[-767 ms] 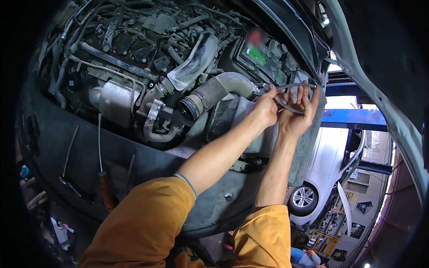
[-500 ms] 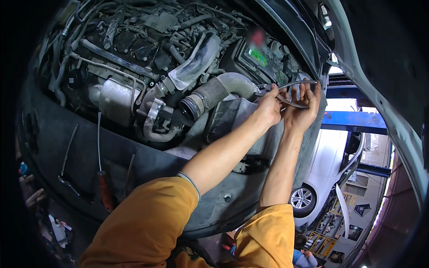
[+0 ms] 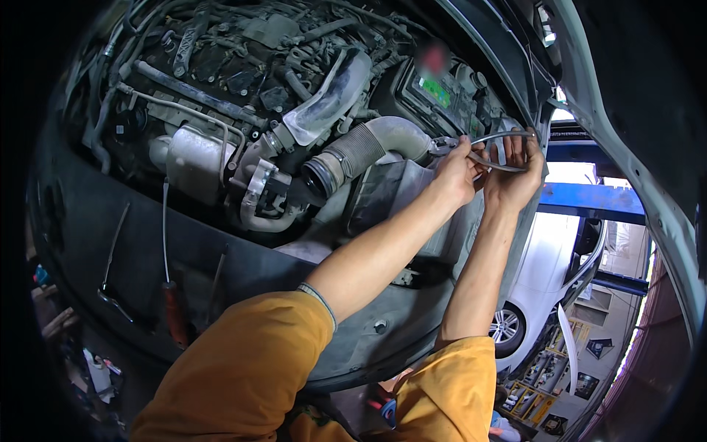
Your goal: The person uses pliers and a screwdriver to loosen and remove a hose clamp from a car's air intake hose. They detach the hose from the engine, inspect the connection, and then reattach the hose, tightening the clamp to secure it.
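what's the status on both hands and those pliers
Left hand gripping pliers near the ribbed hose. Right hand on the handles. Nothing blocking.

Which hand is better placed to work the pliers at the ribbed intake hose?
Left. The left hand sits by the pliers head, beside the ribbed intake hose. The right hand grips only the handle ends, farther from the hose.
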Action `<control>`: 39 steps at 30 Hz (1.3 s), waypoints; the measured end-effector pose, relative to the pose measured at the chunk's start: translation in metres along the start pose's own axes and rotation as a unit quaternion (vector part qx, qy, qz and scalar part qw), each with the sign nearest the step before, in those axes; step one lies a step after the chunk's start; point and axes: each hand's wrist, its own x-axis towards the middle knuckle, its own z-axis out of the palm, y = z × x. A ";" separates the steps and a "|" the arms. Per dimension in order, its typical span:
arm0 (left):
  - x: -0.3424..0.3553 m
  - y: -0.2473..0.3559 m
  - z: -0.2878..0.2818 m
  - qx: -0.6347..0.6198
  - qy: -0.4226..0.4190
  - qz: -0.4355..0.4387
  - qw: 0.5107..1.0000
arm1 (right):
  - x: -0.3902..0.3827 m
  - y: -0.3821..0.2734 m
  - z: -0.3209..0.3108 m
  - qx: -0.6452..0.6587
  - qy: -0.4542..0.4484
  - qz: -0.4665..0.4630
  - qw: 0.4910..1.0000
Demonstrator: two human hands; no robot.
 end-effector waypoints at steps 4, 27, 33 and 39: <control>0.011 -0.002 -0.013 0.002 -0.038 0.002 0.999 | 0.000 0.001 0.009 0.015 0.005 0.008 1.000; 0.002 0.098 0.033 0.787 -0.256 0.228 0.513 | 0.036 0.021 0.054 -0.054 0.071 -0.226 0.970; 0.025 0.078 0.029 0.747 -0.237 0.307 0.539 | 0.039 0.013 0.063 -0.077 0.067 -0.153 0.983; 0.033 0.068 0.019 0.779 -0.145 0.396 0.464 | 0.036 0.009 0.065 -0.219 0.124 -0.251 0.935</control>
